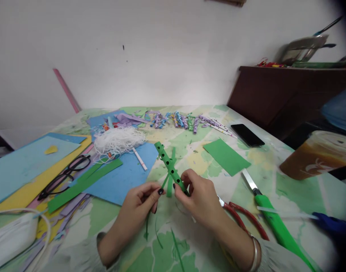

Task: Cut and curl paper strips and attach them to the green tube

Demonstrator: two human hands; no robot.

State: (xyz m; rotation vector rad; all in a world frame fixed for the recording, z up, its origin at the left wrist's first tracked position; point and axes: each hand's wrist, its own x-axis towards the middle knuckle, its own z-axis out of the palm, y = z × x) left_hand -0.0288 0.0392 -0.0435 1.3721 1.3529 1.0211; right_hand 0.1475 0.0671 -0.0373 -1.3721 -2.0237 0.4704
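In the middle of the head view, a green paper tube (167, 162) with black dots is tilted, its top leaning left. My right hand (198, 194) pinches its lower end between thumb and fingers. A thin green paper strip (165, 182) runs from the tube to my left hand (144, 198), whose thumb and fingers are closed on it. The strip's tail hangs below that hand. Another green paper piece (170, 187) shows behind the tube. Several thin green slivers (177, 247) lie on the tablecloth below my hands.
Red-handled pliers or scissors (248, 215) and a green-handled knife (275, 215) lie right. Beyond are a green paper sheet (226, 156), a phone (246, 135) and a drink cup (314, 156). White string (119, 140), eyeglasses (67, 175) and coloured paper (28, 155) lie left. Small decorated tubes (180, 121) are at the back.
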